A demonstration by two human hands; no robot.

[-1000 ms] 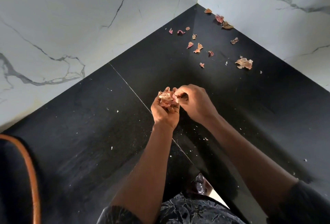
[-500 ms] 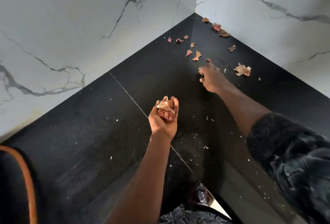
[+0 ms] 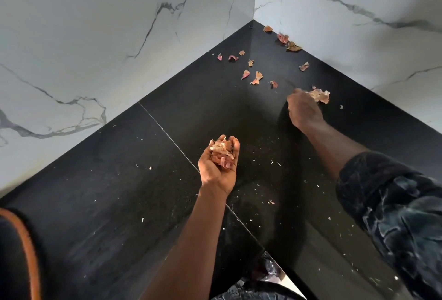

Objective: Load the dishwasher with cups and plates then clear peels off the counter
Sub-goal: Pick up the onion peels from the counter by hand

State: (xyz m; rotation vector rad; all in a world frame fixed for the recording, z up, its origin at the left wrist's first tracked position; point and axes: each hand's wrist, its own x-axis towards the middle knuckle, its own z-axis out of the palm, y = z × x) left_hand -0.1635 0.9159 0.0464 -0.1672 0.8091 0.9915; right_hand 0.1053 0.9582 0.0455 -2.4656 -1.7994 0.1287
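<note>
On my feed the left hand (image 3: 218, 168) hangs palm-up over the middle of the counter (image 3: 119, 192), just right of the seam (image 3: 167, 130) that runs diagonally across the black top. Its fingers are cupped close together round a handful of peels (image 3: 221, 152), pinkish and papery, heaped against the fingertips.

The right hand (image 3: 305, 110) is stretched out toward the counter's right edge, where it meets the wall, with the back of the hand facing me. Its fingers are bunched and curled over the near side of the big peel clump (image 3: 320, 95), touching it. The fingertips are hidden behind the knuckles, so I cannot see how tight the grip is. The clump pokes out past the fingers, low against the counter. A dark patterned sleeve (image 3: 394, 216) covers that arm to just past the elbow.

More loose peels (image 3: 256, 77) lie scattered in the back corner of the counter. A few sit between the right hand and the corner, and three lie right along the foot of the right-hand wall (image 3: 358, 24). Small pale flecks dot the top round both arms.

Both walls are white marble with grey veins. At the lower left edge of my view sits a black thing with an orange rim (image 3: 26, 247); I cannot tell what it is.
</note>
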